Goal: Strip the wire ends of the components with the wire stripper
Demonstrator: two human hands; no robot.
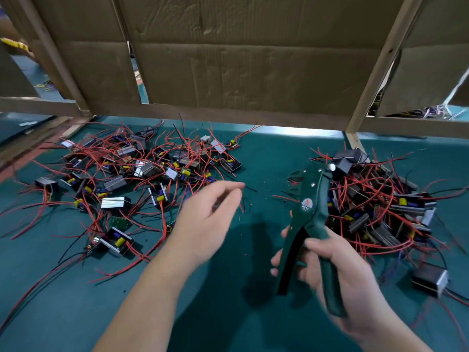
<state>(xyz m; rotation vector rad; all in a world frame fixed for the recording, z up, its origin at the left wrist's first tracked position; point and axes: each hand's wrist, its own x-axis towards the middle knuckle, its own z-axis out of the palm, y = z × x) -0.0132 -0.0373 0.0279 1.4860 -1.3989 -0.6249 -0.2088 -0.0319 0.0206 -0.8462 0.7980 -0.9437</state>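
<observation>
1. The right hand [337, 270] is wrapped round both handles of a green wire stripper [314, 199], held above the bench [228, 313] with its head pointing up and away from the person.
2. Left of the wire stripper, the left hand [203, 222] is stretched out over the bench, fingers loose and spread. It is blurred, and I can see nothing gripped in it.
3. Further left of the wire stripper lies a wide scatter of components [142, 171], small boards and metal cases tangled in red and black wires.
4. Just right of the wire stripper sits a denser heap of components [380, 207].
5. A lone metal-cased component [429, 279] lies right of the handles, apart from the heap.
6. Small red flecks [245, 254] dot the green surface left of the handles.
7. Beyond the wire stripper, cardboard sheets [253, 64] hang on a wooden frame [375, 72].
</observation>
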